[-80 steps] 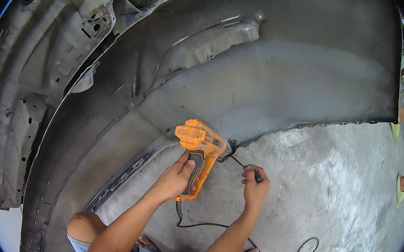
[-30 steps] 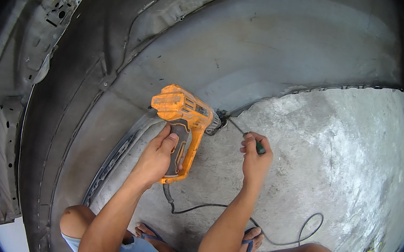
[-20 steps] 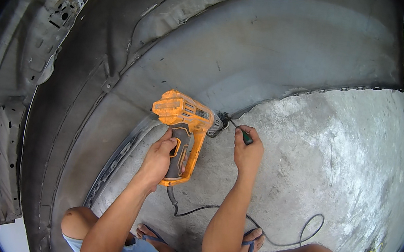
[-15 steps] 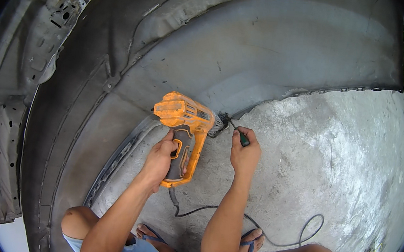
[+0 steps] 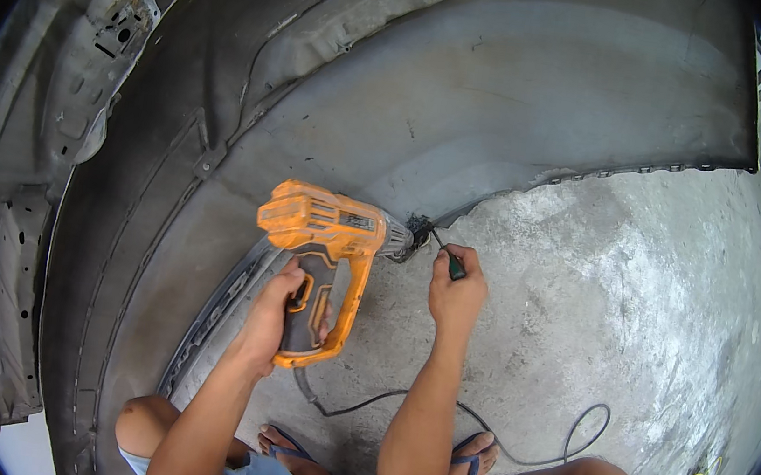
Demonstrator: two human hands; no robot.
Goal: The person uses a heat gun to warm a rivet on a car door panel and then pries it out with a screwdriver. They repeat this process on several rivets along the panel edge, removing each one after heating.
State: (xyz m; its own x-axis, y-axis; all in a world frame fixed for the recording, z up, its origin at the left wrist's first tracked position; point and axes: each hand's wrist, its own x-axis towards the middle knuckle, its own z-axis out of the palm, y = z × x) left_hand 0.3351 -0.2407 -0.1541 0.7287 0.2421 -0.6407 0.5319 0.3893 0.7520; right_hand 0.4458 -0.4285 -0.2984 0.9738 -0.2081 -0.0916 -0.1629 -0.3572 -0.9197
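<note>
Orange heat gun (image 5: 323, 226) points toward green-handled tool (image 5: 457, 267).

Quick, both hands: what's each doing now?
Left hand: closed around the orange heat gun's grip.
Right hand: closed on the green-handled tool.

And there, on the orange heat gun (image 5: 318, 227), above and to the right of the left hand's (image 5: 266, 316) fingers, sits a dark label (image 5: 357, 222), its print too small to read!
</note>
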